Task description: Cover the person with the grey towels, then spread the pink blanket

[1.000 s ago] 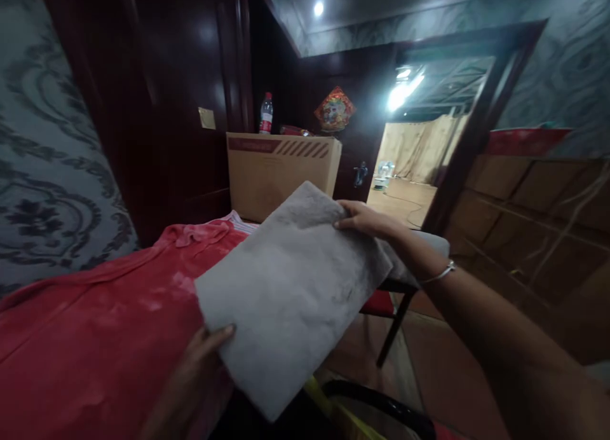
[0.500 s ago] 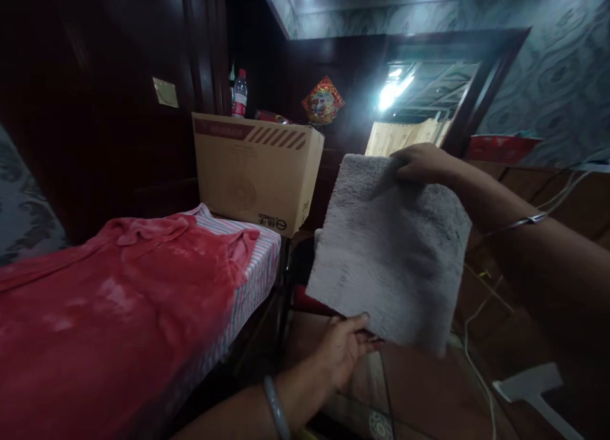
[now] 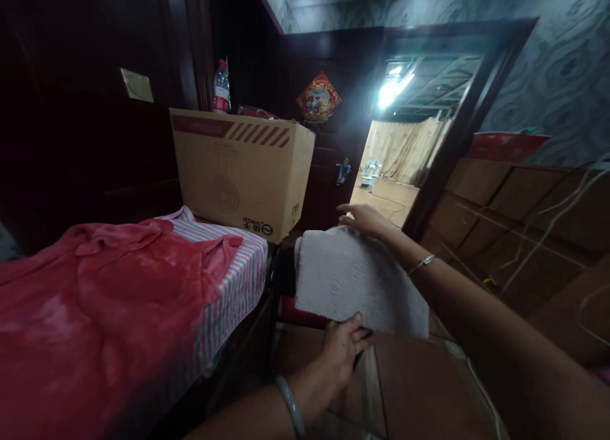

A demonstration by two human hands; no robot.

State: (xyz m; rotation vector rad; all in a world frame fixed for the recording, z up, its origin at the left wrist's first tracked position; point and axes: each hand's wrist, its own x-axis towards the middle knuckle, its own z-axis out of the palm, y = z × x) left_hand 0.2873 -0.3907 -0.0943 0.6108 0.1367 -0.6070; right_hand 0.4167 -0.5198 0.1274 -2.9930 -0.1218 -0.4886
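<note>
We have the grey cloth point(image 3: 350, 281) stretched out in front of us, a red surface point(image 3: 298, 313) showing beneath its near left corner; what else carries it is hidden. Our left hand point(image 3: 344, 346) is at the middle of the cloth's near edge, thumb touching it and fingers a little apart just below; we cannot tell whether they pinch it. Our right hand point(image 3: 363, 219) is at the far edge, fingers loosely extended with a narrow gap, holding nothing that we can see. To the left, a red blanket point(image 3: 95, 287) covers much of a striped sheet point(image 3: 241, 255), leaving its right edge bare. Beyond the sheet's far edge stands a cardboard box point(image 3: 233, 166), with a bottle point(image 3: 222, 89) near its top left corner.
</note>
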